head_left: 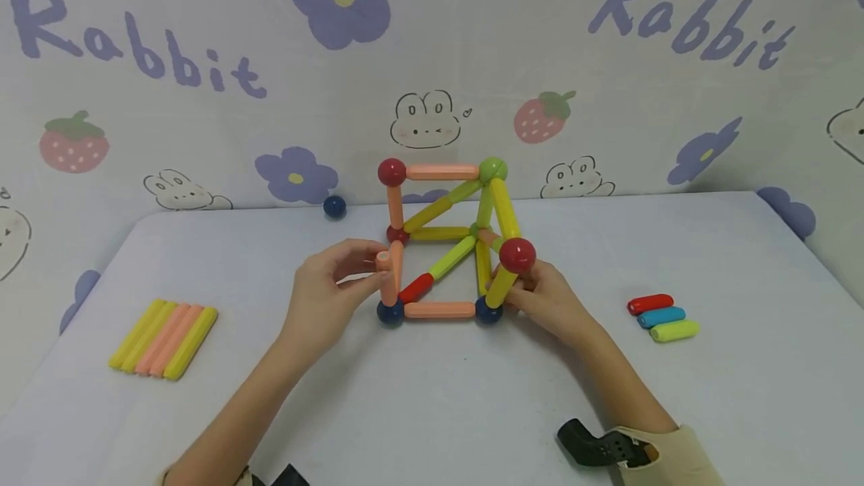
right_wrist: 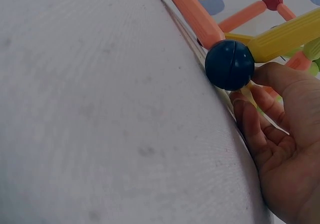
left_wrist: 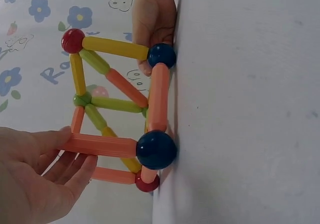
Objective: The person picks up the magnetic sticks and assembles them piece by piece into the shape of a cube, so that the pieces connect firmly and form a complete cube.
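Observation:
A cube-like frame of magnetic rods and balls stands on the table. My left hand (head_left: 327,295) pinches an upright orange rod (left_wrist: 102,146) between thumb and fingers; its lower end meets the front-left blue ball (head_left: 390,313). At the other front corner, my right hand (head_left: 550,302) holds the front-right blue ball (right_wrist: 230,65) with thumb and curled fingertips. An orange rod (head_left: 440,310) joins these two balls. From the right one a yellow rod (head_left: 501,287) rises to a red ball (head_left: 517,255). Behind, a red ball (head_left: 391,172) and a green ball (head_left: 493,170) form the upper corners.
On the left of the table lies a row of yellow and orange rods (head_left: 163,340). Short red, blue and green rods (head_left: 661,317) lie at the right. A loose blue ball (head_left: 334,207) sits by the back edge, before a printed cloth (head_left: 472,43).

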{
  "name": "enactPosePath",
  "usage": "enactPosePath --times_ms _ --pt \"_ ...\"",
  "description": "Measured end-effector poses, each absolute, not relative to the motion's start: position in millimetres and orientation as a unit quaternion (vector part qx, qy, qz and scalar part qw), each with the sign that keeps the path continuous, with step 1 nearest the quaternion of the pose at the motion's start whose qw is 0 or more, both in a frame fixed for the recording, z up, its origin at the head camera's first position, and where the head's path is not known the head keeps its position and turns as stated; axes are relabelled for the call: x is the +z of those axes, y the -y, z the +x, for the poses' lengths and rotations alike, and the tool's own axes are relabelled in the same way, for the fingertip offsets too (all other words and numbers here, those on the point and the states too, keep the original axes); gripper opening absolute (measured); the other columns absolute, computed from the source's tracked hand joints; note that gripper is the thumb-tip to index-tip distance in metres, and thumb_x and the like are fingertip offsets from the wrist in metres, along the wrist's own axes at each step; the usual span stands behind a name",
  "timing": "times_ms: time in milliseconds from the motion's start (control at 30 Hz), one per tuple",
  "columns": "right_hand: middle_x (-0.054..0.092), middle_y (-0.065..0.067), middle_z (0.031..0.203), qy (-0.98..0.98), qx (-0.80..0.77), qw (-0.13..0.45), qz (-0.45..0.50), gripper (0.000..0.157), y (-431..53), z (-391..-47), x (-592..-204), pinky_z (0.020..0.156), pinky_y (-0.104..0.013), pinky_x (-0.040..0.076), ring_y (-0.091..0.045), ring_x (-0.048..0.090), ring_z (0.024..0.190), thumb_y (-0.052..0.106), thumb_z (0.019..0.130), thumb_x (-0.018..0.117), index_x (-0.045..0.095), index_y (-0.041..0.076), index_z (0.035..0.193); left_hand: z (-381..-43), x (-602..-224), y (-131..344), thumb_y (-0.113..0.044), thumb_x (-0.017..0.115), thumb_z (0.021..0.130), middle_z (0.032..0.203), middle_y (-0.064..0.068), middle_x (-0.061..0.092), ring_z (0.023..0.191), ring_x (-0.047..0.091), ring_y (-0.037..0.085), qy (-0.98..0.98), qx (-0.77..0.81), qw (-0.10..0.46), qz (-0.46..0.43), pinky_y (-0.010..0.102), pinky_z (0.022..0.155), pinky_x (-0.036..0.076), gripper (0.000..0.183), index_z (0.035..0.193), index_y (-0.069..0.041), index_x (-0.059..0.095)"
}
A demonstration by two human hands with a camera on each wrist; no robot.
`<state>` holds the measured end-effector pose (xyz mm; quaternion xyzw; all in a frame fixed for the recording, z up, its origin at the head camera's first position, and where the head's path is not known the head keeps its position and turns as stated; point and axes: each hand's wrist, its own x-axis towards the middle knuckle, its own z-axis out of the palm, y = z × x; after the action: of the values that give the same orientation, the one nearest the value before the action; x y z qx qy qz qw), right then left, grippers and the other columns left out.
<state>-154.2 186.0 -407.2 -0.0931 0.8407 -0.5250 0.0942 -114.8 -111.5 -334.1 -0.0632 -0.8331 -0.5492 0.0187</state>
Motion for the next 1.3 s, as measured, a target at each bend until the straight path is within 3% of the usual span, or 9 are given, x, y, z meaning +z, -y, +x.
enactPosePath --times_ms 267,367,533,600,700,900,1100,1300 --pt "0.065 -0.008 0.087 -0.838 -0.529 0.086 -0.101 0.025 -188.1 -154.2 -406.6 0.070 -0.023 0.053 -0.022 0.059 0.079 0.006 0.100 0.065 0.065 -0.005 0.122 -121.2 -328.0 120.7 -0.014 0.072 0.102 0.132 0.010 0.071 0.119 0.071 0.029 0.837 -0.543 0.009 -0.067 0.047 0.107 0.056 0.034 0.135 -0.005 0.069" --pt "0.065 -0.008 0.087 -0.841 -0.526 0.087 -0.096 0.025 -188.2 -154.1 -406.7 0.069 -0.023 0.053 -0.021 0.059 0.078 0.007 0.100 0.064 0.064 -0.005 0.121 -129.1 -322.6 127.2 -0.016 0.067 0.106 0.132 0.014 0.071 0.117 0.073 0.030 0.831 -0.553 0.015 -0.056 0.039 0.105 0.057 0.034 0.136 -0.003 0.068" --pt "0.067 -0.012 0.094 -0.841 -0.526 0.092 -0.091 0.026 -188.9 -153.7 -406.4 0.071 -0.025 0.054 -0.022 0.060 0.081 0.007 0.100 0.064 0.063 -0.006 0.122 -156.3 -324.2 138.9 -0.015 0.065 0.107 0.132 0.019 0.070 0.115 0.073 0.030 0.830 -0.555 0.046 -0.011 0.017 0.090 0.058 0.033 0.136 0.001 0.067" --pt "0.068 -0.013 0.096 -0.840 -0.527 0.093 -0.093 0.027 -190.0 -153.7 -406.7 0.071 -0.025 0.055 -0.022 0.060 0.082 0.008 0.100 0.065 0.063 -0.007 0.123 -170.8 -330.2 143.9 -0.016 0.066 0.106 0.132 0.018 0.071 0.114 0.073 0.031 0.842 -0.535 0.068 0.014 0.012 0.085 0.056 0.034 0.135 0.000 0.068" --pt "0.067 -0.011 0.092 -0.839 -0.528 0.094 -0.095 0.027 -191.4 -154.5 -408.0 0.072 -0.025 0.054 -0.023 0.059 0.082 0.007 0.101 0.065 0.063 -0.007 0.124 -192.7 -342.1 150.7 -0.015 0.068 0.104 0.135 0.018 0.070 0.117 0.071 0.034 0.858 -0.503 0.091 0.041 0.021 0.086 0.057 0.034 0.134 0.001 0.069" --pt "0.063 -0.006 0.084 -0.832 -0.535 0.097 -0.107 0.026 -191.9 -155.6 -410.9 0.070 -0.024 0.053 -0.022 0.058 0.081 0.007 0.101 0.064 0.063 -0.007 0.123 -225.5 -363.8 156.9 -0.008 0.068 0.102 0.140 0.023 0.065 0.128 0.064 0.039 0.867 -0.483 0.102 0.063 0.047 0.105 0.056 0.037 0.135 0.007 0.065" --pt "0.064 -0.007 0.084 -0.833 -0.533 0.097 -0.110 0.028 -190.9 -156.4 -411.1 0.071 -0.025 0.054 -0.023 0.059 0.081 0.008 0.101 0.065 0.063 -0.007 0.124 -245.6 -379.0 156.3 -0.008 0.070 0.100 0.142 0.028 0.062 0.131 0.059 0.043 0.874 -0.470 0.103 0.070 0.050 0.113 0.048 0.043 0.138 0.010 0.061" --pt "0.063 -0.007 0.085 -0.833 -0.534 0.098 -0.110 0.028 -190.3 -156.0 -410.1 0.072 -0.024 0.054 -0.023 0.058 0.082 0.007 0.101 0.065 0.063 -0.008 0.124 -254.6 -394.4 155.1 -0.004 0.074 0.096 0.136 0.032 0.063 0.127 0.062 0.044 0.871 -0.469 0.120 0.080 0.048 0.113 0.048 0.046 0.137 0.012 0.060"
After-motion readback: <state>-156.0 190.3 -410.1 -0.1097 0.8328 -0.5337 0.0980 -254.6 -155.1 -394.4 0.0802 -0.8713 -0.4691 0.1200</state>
